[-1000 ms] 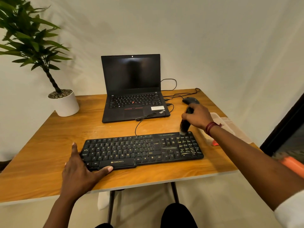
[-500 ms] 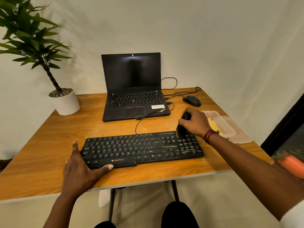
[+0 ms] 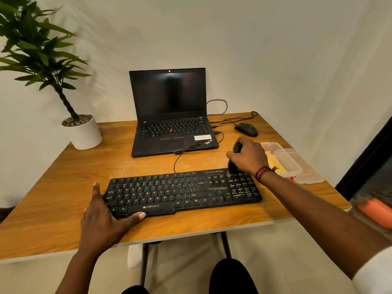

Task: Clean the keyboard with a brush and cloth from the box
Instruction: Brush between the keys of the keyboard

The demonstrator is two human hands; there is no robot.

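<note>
A black keyboard (image 3: 182, 190) lies across the front of the wooden table (image 3: 53, 200). My left hand (image 3: 104, 221) grips its front left corner, thumb along the front edge and fingers spread at the left end. My right hand (image 3: 248, 155) is closed around a black brush (image 3: 233, 164), held almost upright. The bristles touch the top of the number pad at the keyboard's right end. Behind my right wrist sits a clear plastic box (image 3: 284, 158) with a yellow cloth (image 3: 275, 164) inside.
An open black laptop (image 3: 169, 115) stands behind the keyboard, cables trailing to its right. A black mouse (image 3: 246, 129) rests at the far right. A potted plant (image 3: 82, 132) fills the far left corner. The box's lid (image 3: 307, 172) lies under the box.
My right hand has brought the brush down from a raised position onto the number pad and now holds it there. My left hand has stayed on the keyboard's corner.
</note>
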